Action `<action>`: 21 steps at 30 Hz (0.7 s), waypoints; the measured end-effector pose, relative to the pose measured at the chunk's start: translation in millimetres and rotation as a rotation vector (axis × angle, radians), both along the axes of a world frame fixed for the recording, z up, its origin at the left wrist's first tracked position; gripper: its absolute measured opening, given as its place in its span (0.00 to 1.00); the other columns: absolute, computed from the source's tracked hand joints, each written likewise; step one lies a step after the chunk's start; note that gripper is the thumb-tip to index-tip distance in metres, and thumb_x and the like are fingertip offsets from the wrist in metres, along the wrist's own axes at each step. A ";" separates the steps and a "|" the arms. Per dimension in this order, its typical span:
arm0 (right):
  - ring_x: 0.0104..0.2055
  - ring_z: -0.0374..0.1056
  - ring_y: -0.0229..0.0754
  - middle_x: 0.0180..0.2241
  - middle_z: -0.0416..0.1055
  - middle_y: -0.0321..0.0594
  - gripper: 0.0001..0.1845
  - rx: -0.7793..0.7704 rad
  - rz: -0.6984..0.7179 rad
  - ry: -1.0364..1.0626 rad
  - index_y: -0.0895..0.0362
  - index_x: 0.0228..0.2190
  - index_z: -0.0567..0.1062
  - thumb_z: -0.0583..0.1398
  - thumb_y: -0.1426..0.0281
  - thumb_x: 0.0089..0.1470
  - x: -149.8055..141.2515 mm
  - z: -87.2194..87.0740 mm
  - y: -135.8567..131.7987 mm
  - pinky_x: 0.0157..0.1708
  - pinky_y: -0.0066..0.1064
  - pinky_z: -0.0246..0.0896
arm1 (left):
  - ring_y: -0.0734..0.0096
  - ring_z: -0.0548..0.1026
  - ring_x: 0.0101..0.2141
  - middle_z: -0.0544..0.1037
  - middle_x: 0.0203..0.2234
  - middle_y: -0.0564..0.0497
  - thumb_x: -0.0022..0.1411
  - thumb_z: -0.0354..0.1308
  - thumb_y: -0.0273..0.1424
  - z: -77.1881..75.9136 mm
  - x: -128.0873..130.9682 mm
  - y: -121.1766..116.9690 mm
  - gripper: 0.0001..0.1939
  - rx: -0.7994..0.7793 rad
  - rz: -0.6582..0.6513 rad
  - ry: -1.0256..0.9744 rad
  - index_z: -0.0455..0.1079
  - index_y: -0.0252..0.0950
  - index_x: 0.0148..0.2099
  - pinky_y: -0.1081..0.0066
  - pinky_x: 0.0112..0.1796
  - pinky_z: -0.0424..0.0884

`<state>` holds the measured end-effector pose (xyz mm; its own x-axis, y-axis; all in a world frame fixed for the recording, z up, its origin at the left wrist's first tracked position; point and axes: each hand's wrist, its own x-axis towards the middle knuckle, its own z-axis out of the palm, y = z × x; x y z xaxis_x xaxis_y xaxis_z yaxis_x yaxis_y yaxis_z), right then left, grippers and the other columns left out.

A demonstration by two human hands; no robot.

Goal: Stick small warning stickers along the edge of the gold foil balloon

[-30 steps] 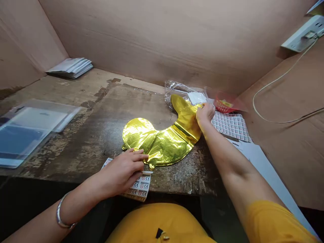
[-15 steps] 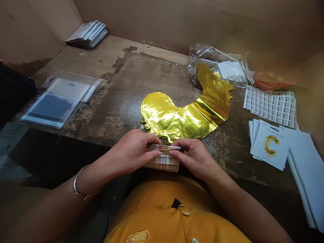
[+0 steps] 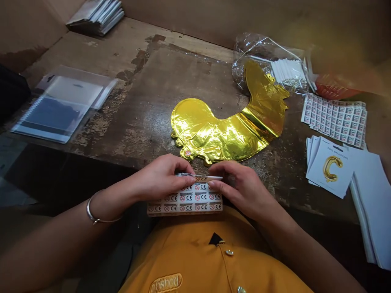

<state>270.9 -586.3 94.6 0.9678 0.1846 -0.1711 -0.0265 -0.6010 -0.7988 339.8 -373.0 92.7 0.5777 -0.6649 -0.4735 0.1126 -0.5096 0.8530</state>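
Note:
A sheet of small CE-mark stickers point(image 3: 195, 198) is bent over along its top edge, just in front of my body. My left hand point(image 3: 166, 177) pinches this folded edge between thumb and fingers. At the sheet's right end is my right hand point(image 3: 244, 185), its thumb on the front and its curled fingers behind the edge. Just beyond both hands, a flat gold foil balloon point(image 3: 222, 136) lies on the worn wooden table point(image 3: 146, 101). A small reddish round mark point(image 3: 187, 153) shows on one of the balloon's near tabs.
Clear plastic sleeves point(image 3: 64, 106) lie at the left, a stack of packets point(image 3: 96, 16) at the back left. On the right are a bag of white sticks point(image 3: 288, 71), a red basket point(image 3: 332, 86), more sticker sheets point(image 3: 334, 118), balloon cards point(image 3: 331, 167) and white card stock point(image 3: 371, 183).
The view has tilted down slightly. More of the sticker sheet shows below my hands, spread wider to the left. My right thumb and forefinger are further apart at the sheet's edge.

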 end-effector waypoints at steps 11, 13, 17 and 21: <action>0.37 0.64 0.41 0.31 0.72 0.39 0.03 -0.213 0.172 -0.286 0.56 0.32 0.77 0.61 0.72 0.55 10.2 6.1 7.7 0.36 0.32 0.62 | 0.74 0.70 0.27 0.77 0.25 0.54 0.58 0.58 0.37 0.0 -3.3 -1.3 0.10 -0.028 0.021 -0.026 0.75 0.35 0.34 0.76 0.26 0.64; 0.37 0.64 0.41 0.30 0.72 0.39 0.02 -0.209 0.159 -0.297 0.56 0.31 0.77 0.62 0.72 0.54 9.7 6.4 8.8 0.35 0.32 0.61 | 0.74 0.71 0.27 0.77 0.26 0.54 0.58 0.58 0.36 -0.8 -3.1 -1.7 0.09 -0.037 0.015 -0.041 0.76 0.36 0.34 0.76 0.28 0.65; 0.34 0.64 0.40 0.30 0.73 0.38 0.03 -0.237 0.144 -0.437 0.56 0.30 0.76 0.61 0.73 0.55 6.1 6.6 12.9 0.34 0.32 0.61 | 0.73 0.71 0.28 0.78 0.26 0.55 0.58 0.58 0.36 -1.8 -3.1 -2.0 0.10 -0.051 0.021 -0.015 0.76 0.36 0.35 0.76 0.28 0.66; 0.32 0.63 0.40 0.30 0.73 0.40 0.05 -0.321 0.194 -0.656 0.57 0.31 0.75 0.59 0.75 0.56 0.0 -1.0 14.7 0.33 0.34 0.61 | 0.74 0.71 0.26 0.77 0.25 0.54 0.57 0.58 0.37 -2.3 -3.6 -1.5 0.10 -0.056 0.047 0.055 0.75 0.35 0.34 0.76 0.26 0.65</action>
